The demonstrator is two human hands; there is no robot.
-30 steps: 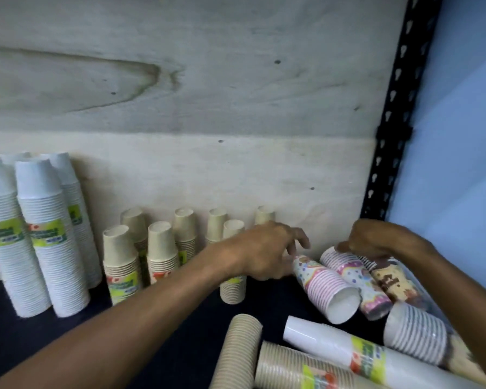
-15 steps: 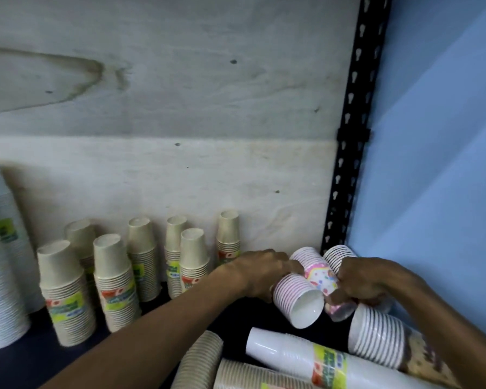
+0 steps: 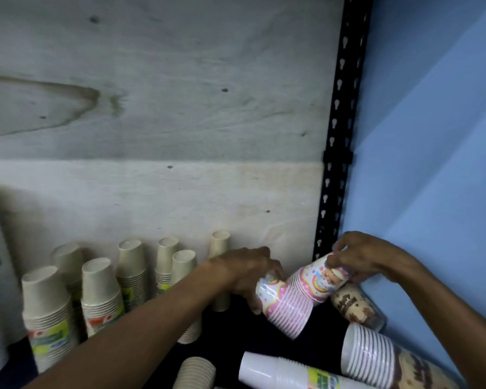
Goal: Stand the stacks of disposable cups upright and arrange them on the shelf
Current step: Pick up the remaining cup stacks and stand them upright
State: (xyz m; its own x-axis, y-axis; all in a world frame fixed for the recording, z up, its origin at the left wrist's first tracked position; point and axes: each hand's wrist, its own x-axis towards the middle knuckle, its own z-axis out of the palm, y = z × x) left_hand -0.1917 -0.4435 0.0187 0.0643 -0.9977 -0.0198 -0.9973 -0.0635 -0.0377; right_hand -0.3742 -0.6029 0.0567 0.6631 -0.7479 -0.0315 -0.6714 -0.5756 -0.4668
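Left hand (image 3: pixel 246 272): grips a tilted pink cup stack (image 3: pixel 285 306).
Right hand (image 3: pixel 361 259): grips another (rainbow print) (image 3: pixel 317 279).
Risk: stacks collide, toppling upright beige cups (image 3: pixel 184 272).

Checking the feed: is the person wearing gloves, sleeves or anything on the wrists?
No. The left hand and right hand are bare, with no gloves, rings, watch or bands visible. Both forearms are uncovered as far as the frame shows; no sleeve appears.
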